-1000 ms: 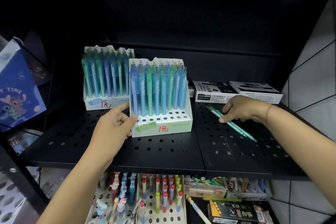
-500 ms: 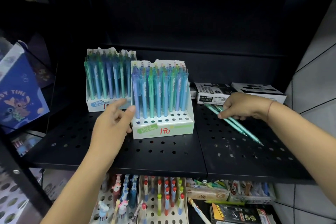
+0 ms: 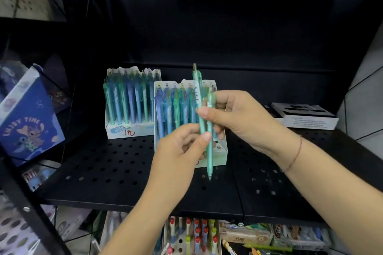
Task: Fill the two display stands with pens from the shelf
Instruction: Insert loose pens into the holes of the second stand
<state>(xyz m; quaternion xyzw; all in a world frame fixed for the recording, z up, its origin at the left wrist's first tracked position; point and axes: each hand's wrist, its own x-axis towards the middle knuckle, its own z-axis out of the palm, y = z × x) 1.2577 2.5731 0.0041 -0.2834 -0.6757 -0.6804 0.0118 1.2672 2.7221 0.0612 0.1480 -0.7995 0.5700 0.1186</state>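
— Blue folder (image 3: 31,122) far L, cartoon print, leaning at the edge of the shelf (image 3: 107,167). Not ours, skip it.
— OK. Stands?
— Rear stand (image 3: 130,99) next, L of centre, set well back. Rows look full, blue & green barrels upright. Front stand (image 3: 221,157) sits just beside it, fwd & to the R, prob. placed nearer so its holes are easy to reach. Mostly full, but a few holes at its front R corner show bare.
— So that's where the last ones go?
— My guess, yes. Task looks nearly done imo.
— Hands?
— Both meet right in front of the front stand. Left hand (image 3: 178,151) is lower, thumb & fingers curled, pinching the bottom of the tall pen (image 3: 196,89): green, clicker up, barcode sticker on it. Right hand (image 3: 240,118) is higher, on the R side, index finger across both barrels at mid-height, gripping them. Low pen (image 3: 209,157) hangs tip-down from that grip, tip above the shelf, not touching afaict.
— Why two hands on them?
— Looks like splitting the pair: L takes one to slot in, R holds the spare. Both are vertical, so they line up w/ the holes.
— Anything further R?
— Boxes (image 3: 304,116), black & white, flat at the back R of the shelf, well apart from the stands. Under the shelf there's a pegged rack (image 3: 190,238) w/ other pens. Irrelevant.
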